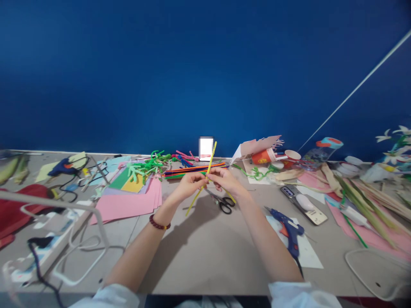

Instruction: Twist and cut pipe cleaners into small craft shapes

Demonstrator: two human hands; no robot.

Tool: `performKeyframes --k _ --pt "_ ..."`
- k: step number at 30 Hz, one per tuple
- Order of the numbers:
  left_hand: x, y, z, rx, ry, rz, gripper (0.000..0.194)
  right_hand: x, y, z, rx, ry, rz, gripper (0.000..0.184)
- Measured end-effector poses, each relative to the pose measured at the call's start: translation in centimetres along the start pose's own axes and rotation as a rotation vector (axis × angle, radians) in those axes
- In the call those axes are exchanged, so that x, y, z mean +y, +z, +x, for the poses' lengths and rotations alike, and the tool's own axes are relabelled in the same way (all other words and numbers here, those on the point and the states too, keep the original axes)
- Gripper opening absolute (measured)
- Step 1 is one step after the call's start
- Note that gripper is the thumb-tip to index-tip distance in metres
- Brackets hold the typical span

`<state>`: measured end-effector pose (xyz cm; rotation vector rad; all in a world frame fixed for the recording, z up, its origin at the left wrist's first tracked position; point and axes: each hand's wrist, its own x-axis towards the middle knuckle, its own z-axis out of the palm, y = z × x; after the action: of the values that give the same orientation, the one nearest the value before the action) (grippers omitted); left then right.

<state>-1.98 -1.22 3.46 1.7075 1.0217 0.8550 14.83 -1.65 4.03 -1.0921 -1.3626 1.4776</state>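
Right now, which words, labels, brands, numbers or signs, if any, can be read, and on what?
No text can be read.
Red paper cup: yellow print, too blurred to read.
Torn paper sheet: dark marks, too blurred.
Smartphone: dark marks on its cream lower end, too small to read.

I see a pale blue, nearly white sleeve (112, 297) on the left arm and a matching right sleeve (302, 295), both of soft, lightly creased cloth, ending below the elbow or close to it. From there I have bare forearms down to the left hand (189, 186) and right hand (226, 179), with uncovered fingers. Around the left wrist I make out a bracelet (159, 223) of small, round, dark red beads, with a yellowish bit among them, too small for me to read any marking.
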Motion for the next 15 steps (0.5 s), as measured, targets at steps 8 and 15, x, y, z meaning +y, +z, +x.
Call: performKeyframes --k 8,15 --pt "0.14 0.03 -0.04 0.086 0.0 -0.029 0.026 -0.17 0.07 -0.24 -0.02 0.011 -0.029 0.024" --pt "-0.42 0.14 0.17 0.077 -0.068 -0.118 0.026 -0.09 -0.26 -0.12 -0.014 -0.016 -0.138 0.02"
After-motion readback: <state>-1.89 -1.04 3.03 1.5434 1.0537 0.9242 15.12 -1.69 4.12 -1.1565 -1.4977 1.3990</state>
